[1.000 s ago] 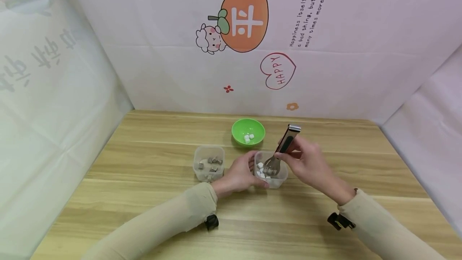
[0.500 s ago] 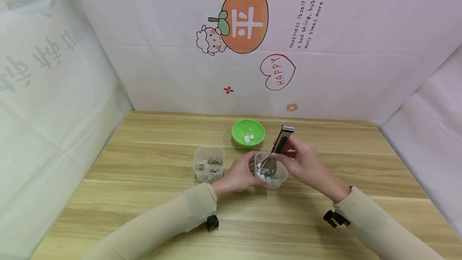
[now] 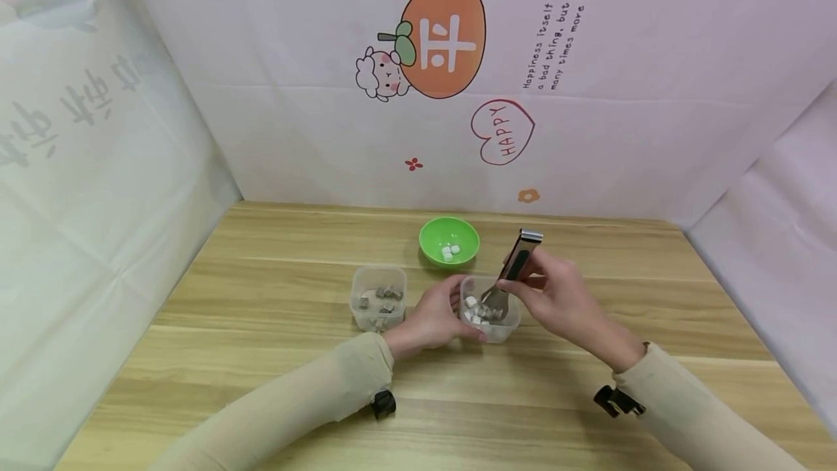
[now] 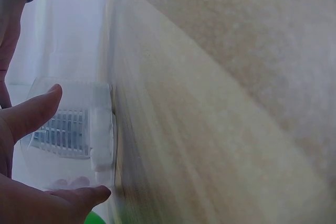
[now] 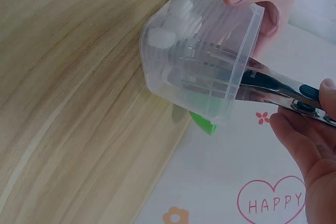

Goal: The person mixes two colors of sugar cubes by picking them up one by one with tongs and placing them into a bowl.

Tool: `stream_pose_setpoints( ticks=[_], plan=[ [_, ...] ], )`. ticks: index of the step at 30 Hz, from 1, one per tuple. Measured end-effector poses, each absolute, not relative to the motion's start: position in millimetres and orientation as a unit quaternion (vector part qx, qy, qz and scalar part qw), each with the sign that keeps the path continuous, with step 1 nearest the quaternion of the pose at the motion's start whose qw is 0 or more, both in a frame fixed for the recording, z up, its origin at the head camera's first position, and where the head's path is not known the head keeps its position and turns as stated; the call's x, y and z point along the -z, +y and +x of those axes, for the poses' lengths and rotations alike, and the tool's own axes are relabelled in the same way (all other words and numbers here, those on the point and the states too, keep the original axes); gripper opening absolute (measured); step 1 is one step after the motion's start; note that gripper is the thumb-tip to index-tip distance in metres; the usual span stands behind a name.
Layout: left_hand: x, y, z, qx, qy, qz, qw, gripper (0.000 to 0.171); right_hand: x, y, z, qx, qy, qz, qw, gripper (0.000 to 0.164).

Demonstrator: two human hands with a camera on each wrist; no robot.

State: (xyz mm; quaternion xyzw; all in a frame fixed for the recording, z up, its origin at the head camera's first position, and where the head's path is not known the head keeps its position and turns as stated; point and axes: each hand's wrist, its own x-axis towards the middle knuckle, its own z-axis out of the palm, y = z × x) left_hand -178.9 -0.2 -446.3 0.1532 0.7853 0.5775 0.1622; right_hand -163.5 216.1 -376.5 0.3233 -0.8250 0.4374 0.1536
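My right hand (image 3: 559, 296) holds metal tongs (image 3: 520, 256) with a dark grip, pinched between thumb and fingers. Their slotted heads point down into a clear plastic container (image 3: 506, 335) with several white cubes (image 3: 471, 302) inside. Whether a cube sits between the heads is hard to tell. My left hand (image 3: 437, 317) grips the container's left side, thumb at the front and fingers behind. In the left wrist view, the slotted tong head (image 4: 63, 132) shows through the container wall. The right wrist view has the tongs (image 5: 283, 90) reaching in through the container's open top.
Behind the container stands a green bowl (image 3: 431, 249) with a few white cubes in it. To the left is another clear container (image 3: 357, 283) holding several grey metallic cubes (image 3: 387, 293). A printed white backdrop (image 3: 314, 144) rises behind the wooden table (image 3: 275, 384).
My right hand and the tongs shifted slightly left within the container, then back to the right. My left hand has stayed in place on the container.
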Motion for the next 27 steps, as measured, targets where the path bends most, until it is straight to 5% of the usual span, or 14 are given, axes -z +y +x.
stream_pose_setpoints(
  ticks=[27],
  plan=[
    [445, -2, -178, -0.575, 0.787, 0.159, 0.160, 0.103, 370, 214, -165, -0.426, -0.822, 0.300, 0.229, 0.033]
  ],
)
